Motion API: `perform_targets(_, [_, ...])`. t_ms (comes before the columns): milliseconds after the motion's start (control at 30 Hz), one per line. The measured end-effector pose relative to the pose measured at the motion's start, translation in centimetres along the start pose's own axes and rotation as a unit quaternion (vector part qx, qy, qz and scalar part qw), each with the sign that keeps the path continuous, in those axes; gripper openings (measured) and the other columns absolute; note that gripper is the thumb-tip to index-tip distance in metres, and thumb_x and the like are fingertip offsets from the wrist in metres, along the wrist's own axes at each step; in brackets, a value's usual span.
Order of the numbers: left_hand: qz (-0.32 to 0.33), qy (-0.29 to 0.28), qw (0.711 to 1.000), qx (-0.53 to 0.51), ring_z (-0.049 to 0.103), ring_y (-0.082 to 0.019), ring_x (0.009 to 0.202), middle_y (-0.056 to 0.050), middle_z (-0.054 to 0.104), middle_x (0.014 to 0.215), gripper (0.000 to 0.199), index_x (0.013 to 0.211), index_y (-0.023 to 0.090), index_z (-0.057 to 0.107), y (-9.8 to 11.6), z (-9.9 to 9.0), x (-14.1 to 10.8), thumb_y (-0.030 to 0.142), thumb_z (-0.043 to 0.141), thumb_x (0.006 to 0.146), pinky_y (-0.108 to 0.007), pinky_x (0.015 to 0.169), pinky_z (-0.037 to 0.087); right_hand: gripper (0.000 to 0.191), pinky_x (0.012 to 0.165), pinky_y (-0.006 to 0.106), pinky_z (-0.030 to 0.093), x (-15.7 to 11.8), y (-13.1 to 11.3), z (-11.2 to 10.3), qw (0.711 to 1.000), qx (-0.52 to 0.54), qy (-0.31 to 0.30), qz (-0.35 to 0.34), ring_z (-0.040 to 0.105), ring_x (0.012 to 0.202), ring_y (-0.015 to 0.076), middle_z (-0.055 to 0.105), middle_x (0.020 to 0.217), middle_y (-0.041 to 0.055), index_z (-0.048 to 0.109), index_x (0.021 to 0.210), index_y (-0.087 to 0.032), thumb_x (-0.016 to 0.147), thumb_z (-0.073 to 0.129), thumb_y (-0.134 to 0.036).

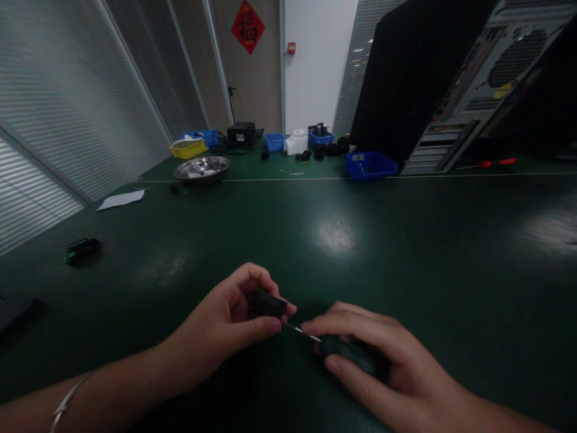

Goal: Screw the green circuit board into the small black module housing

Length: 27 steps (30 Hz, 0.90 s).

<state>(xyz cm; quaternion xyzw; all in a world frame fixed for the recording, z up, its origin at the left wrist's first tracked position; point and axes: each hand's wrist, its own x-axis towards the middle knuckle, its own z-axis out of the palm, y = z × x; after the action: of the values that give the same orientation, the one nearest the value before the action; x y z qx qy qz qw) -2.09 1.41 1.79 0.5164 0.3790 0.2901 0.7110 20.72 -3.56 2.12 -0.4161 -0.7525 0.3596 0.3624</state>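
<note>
My left hand (243, 310) is closed around a small black block-shaped part (269, 304), held between thumb and fingers above the green table. My right hand (383, 349) grips the dark handle of a screwdriver (349, 353). Its thin metal shaft points left, and the tip meets or nearly meets the near end of the black part; whether it sits inside cannot be made out. The palm side of the right hand hides the rear of the handle.
On the green table (252, 228) stand a metal bowl (202, 170), a blue bin (370, 166) and a yellow tray (188, 149) toward the back. A black computer case (406, 78) rises at right. A small dark green object (82, 250) and white paper (121, 199) lie left.
</note>
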Motion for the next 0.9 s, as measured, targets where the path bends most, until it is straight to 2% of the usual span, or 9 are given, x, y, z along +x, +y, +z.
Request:
perform_targets(133, [0.022, 0.013, 0.997, 0.069, 0.060, -0.016, 0.093, -0.003, 0.061, 0.095, 0.026, 0.094, 0.017, 0.057, 0.1, -0.1, 0.2, 0.018, 0.074, 0.074, -0.029, 0.082, 0.046, 0.032, 0.065, 0.020, 0.056, 0.0, -0.2, -0.1, 1.000, -0.001, -0.002, 0.001, 0.069, 0.081, 0.0163, 0.072, 0.097, 0.0042, 0.068, 0.109, -0.026, 0.080, 0.061, -0.014])
perform_targets(333, [0.033, -0.011, 0.991, 0.131, 0.058, -0.018, 0.097, -0.005, 0.063, 0.102, 0.027, 0.110, 0.019, 0.061, 0.0, 0.1, -0.2, 0.026, 0.064, 0.083, -0.031, 0.086, 0.044, 0.032, 0.064, 0.021, 0.057, 0.0, -0.1, -0.1, 1.000, 0.002, 0.008, 0.006, 0.069, 0.079, 0.0163, 0.072, 0.096, 0.0037, 0.068, 0.109, -0.028, 0.081, 0.060, -0.014])
perform_targets(433, [0.075, -0.019, 0.970, 0.232, 0.056, -0.017, 0.094, -0.005, 0.060, 0.104, 0.031, 0.119, 0.023, 0.061, 0.1, 0.2, -0.6, 0.029, 0.056, 0.089, -0.029, 0.081, 0.044, 0.030, 0.064, 0.021, 0.057, -0.1, 0.1, 0.0, 1.000, -0.008, 0.015, 0.012, 0.069, 0.080, 0.0166, 0.072, 0.097, 0.0038, 0.068, 0.109, -0.027, 0.081, 0.061, -0.017])
perform_targets(533, [0.117, -0.022, 0.946, 0.302, 0.055, -0.015, 0.084, -0.004, 0.058, 0.096, 0.033, 0.124, 0.026, 0.058, 0.1, 0.2, -0.9, 0.028, 0.048, 0.093, -0.026, 0.074, 0.044, 0.029, 0.063, 0.022, 0.057, -0.3, 0.2, 0.1, 0.999, -0.021, 0.021, 0.029, 0.069, 0.085, 0.0175, 0.072, 0.101, 0.0045, 0.067, 0.111, -0.026, 0.084, 0.060, -0.020])
perform_targets(733, [0.192, -0.028, 0.918, 0.346, 0.055, -0.016, 0.085, -0.006, 0.058, 0.097, 0.034, 0.125, 0.025, 0.058, -0.2, 0.1, -0.9, 0.024, 0.046, 0.094, -0.026, 0.075, 0.045, 0.030, 0.065, 0.022, 0.057, -0.1, 0.0, 0.1, 0.999, -0.017, 0.022, 0.017, 0.069, 0.084, 0.0170, 0.072, 0.098, 0.0040, 0.068, 0.110, -0.026, 0.082, 0.060, -0.017])
perform_targets(833, [0.194, -0.023, 0.915, 0.353, 0.056, -0.016, 0.084, -0.006, 0.059, 0.095, 0.032, 0.123, 0.024, 0.060, -0.2, 0.1, -1.0, 0.023, 0.047, 0.093, -0.027, 0.076, 0.046, 0.030, 0.065, 0.021, 0.057, 0.0, -0.1, 0.2, 1.000, -0.011, 0.022, 0.012, 0.069, 0.083, 0.0172, 0.072, 0.097, 0.0035, 0.068, 0.108, -0.027, 0.081, 0.061, -0.016])
perform_targets(900, [0.177, -0.030, 0.926, 0.332, 0.057, -0.014, 0.077, -0.005, 0.061, 0.089, 0.032, 0.123, 0.024, 0.059, -0.3, 0.2, -1.0, 0.024, 0.048, 0.093, -0.026, 0.072, 0.047, 0.031, 0.066, 0.021, 0.057, 0.0, -0.1, 0.2, 1.000, -0.009, 0.021, 0.013, 0.069, 0.084, 0.0171, 0.072, 0.097, 0.0035, 0.068, 0.109, -0.028, 0.081, 0.061, -0.016])
